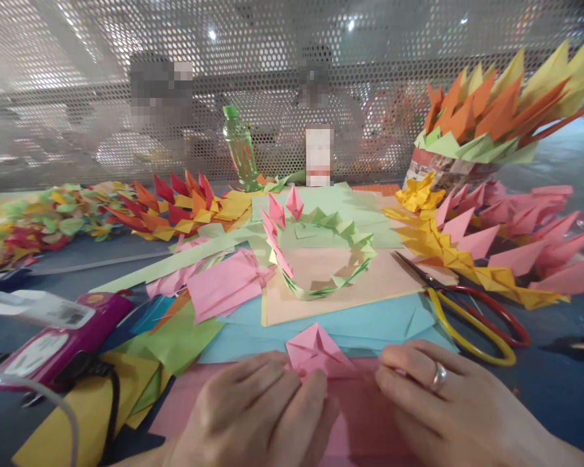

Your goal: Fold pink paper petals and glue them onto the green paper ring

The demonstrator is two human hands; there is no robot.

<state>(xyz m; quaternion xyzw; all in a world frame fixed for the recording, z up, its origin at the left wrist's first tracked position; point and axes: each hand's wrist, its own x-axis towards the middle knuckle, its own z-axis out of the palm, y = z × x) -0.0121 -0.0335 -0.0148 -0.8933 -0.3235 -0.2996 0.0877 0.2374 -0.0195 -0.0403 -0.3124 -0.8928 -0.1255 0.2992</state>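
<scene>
Both my hands, left (263, 405) and right (433, 395), pinch pink fold (316, 353) near; half-creased. Far ring (321, 259): few pink points, most unfilled.

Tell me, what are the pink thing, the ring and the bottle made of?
Pink thing: paper, matte, with sharp fold creases.
Ring: probably metal; it glints silver.
Bottle: likely clear plastic, see-through with a green cap.
</scene>
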